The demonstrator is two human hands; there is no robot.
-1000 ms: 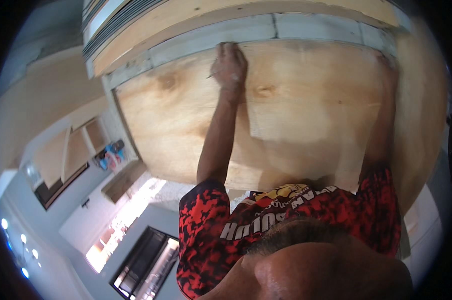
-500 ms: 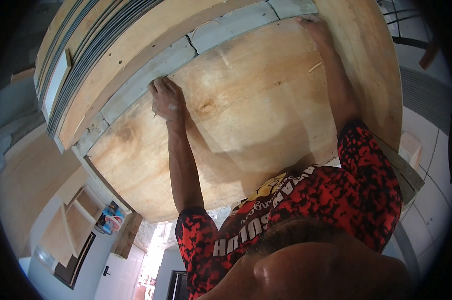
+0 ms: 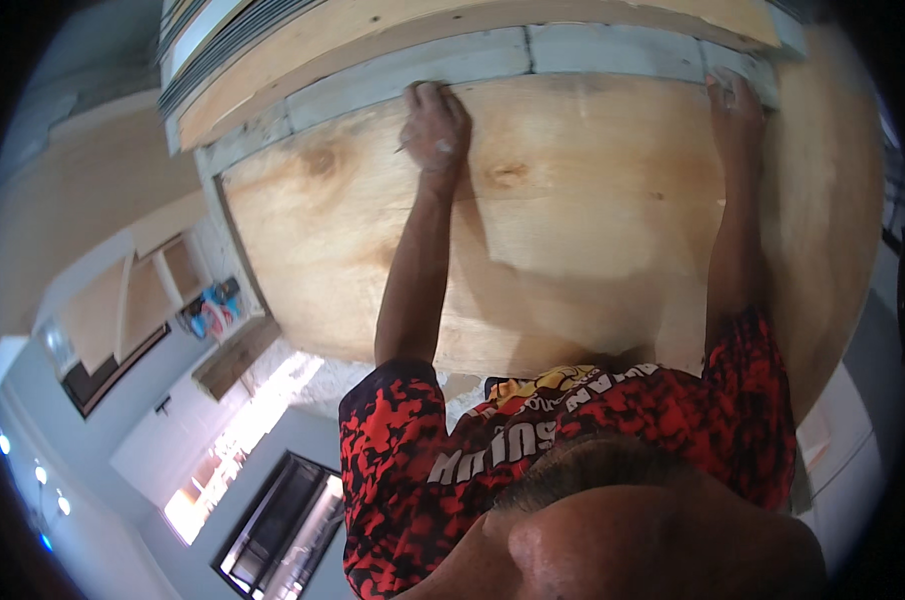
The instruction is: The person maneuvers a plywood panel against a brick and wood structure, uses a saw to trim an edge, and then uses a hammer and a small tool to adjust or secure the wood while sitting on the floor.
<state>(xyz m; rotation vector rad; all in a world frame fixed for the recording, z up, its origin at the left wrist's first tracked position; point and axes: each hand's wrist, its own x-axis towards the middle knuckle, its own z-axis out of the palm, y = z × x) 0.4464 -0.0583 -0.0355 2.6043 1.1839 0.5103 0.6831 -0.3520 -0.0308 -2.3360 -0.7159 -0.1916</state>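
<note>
A large pale plywood sheet (image 3: 583,230) lies flat in front of me, its far edge running along a row of grey blocks (image 3: 613,50). My left hand (image 3: 436,130) is closed over that far edge, left of the sheet's middle, fingers bent. A thin dark stick-like piece sticks out from beside this hand; its kind is too small to make out. At the far right corner, my right hand (image 3: 736,108) grips the sheet's edge, with fingertips by the blocks. Both arms are stretched out across the wood.
Beyond the blocks lie a wooden plank (image 3: 373,45) and stacked thin dark-edged strips (image 3: 213,75). Another wooden board (image 3: 823,190) borders the right side. At the left are a short timber block (image 3: 235,358), blue and pink items (image 3: 211,312), a white door (image 3: 158,440) and a dark-framed window (image 3: 278,525).
The whole view has turned and shifted, so the sheet and both hands now appear farther right. Both hands stay at about the same places on the sheet's far edge.
</note>
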